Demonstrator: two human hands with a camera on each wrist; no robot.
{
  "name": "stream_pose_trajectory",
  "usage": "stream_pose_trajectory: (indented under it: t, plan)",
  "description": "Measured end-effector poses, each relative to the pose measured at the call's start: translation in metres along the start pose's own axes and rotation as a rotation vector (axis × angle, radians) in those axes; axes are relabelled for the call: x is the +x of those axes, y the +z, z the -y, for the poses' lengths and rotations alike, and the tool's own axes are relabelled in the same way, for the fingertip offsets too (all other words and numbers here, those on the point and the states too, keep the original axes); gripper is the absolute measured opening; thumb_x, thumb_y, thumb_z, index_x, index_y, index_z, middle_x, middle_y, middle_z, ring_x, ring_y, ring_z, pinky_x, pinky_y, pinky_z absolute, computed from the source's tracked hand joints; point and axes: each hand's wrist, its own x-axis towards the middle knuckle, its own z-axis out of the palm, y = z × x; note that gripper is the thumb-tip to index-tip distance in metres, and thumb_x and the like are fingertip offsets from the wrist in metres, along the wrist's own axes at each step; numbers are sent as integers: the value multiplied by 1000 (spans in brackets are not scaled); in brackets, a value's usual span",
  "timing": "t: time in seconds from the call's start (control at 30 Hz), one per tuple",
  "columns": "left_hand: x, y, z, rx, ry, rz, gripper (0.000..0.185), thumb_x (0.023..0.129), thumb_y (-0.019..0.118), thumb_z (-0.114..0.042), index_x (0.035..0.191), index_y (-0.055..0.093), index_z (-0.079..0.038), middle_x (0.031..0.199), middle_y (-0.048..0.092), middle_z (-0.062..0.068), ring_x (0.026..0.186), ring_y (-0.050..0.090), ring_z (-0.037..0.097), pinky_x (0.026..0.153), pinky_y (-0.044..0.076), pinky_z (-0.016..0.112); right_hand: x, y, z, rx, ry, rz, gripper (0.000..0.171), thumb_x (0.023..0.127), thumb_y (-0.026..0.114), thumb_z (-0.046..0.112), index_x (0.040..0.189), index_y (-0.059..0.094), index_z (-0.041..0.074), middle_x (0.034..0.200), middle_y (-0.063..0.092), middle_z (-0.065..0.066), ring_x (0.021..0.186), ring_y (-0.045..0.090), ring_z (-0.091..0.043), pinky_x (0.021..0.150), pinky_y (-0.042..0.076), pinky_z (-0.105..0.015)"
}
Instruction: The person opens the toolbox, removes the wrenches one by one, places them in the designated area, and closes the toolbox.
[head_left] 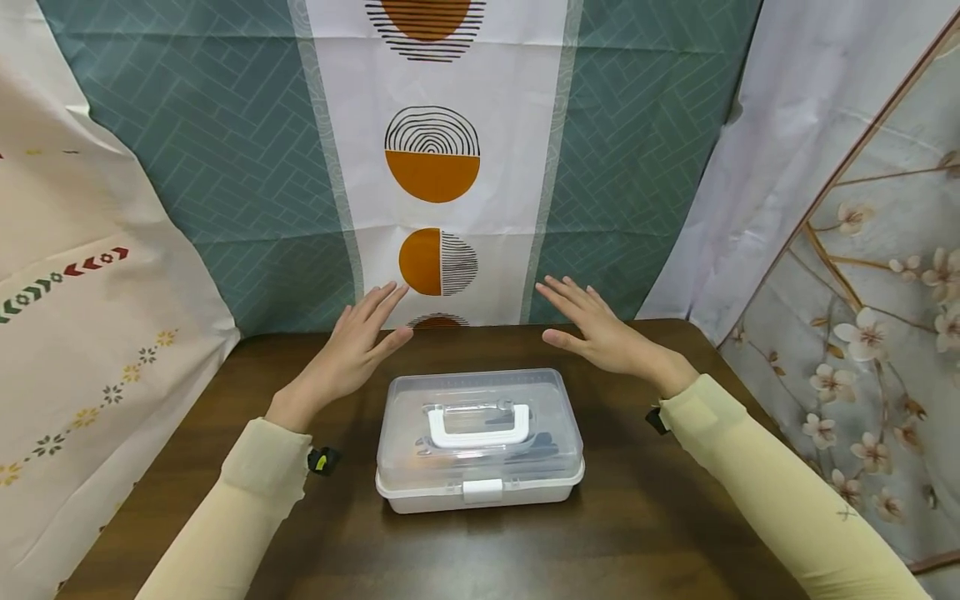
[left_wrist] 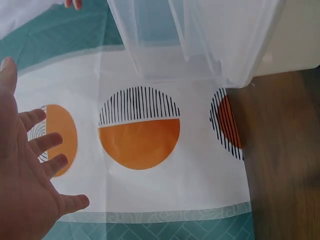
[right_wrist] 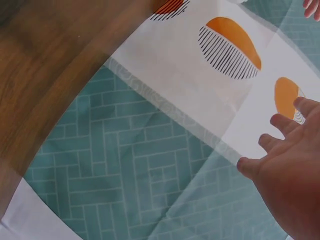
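A storage box [head_left: 480, 492] with a clear lid, a white carry handle [head_left: 480, 435] and a white front latch stands closed on the table. Through the lid, blurred dark and orange items show inside. My left hand [head_left: 352, 350] is raised at the box's back left, fingers straight and thumb spread, holding nothing. On the other side, my right hand [head_left: 603, 337] is held up near the back right corner, its fingers also extended and bare. In the left wrist view the clear box [left_wrist: 165, 45] appears at the top, apart from the left hand [left_wrist: 25, 165].
The box rests on a dark wooden table [head_left: 480, 558]. Behind the table hangs a green and white curtain [head_left: 510, 167] with orange circles. A cream cloth [head_left: 97, 375] borders the left side, and a floral cloth [head_left: 862, 400] the right.
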Motion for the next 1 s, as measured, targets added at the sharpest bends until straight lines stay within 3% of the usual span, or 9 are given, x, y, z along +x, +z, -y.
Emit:
stream_pose_trajectory:
  t: [0.6,0.83,1.0]
  plan:
    - [-25,-4,-24,-23,122,-7,70,108,49,-51,168,21,-27,173,17,3,159,13,28,125,2,63,-18,3,27,69,-111,2,77,107,58,41,169,15,27,175,10,-1,161,-1,-26,127,-3,-55]
    - [-39,1,-28,-47,196,-51,67,107,56,-43,166,29,-27,171,24,1,156,23,31,121,21,66,-23,11,35,88,-172,-8,76,107,60,36,168,17,23,174,12,-1,161,2,-27,128,-2,-52]
    - [-47,3,-31,-58,241,-70,67,106,59,-40,165,30,-27,170,26,-2,154,27,29,120,23,65,-28,13,40,108,-190,-3,76,106,61,35,168,18,22,174,13,-1,161,2,-27,128,-2,-52]
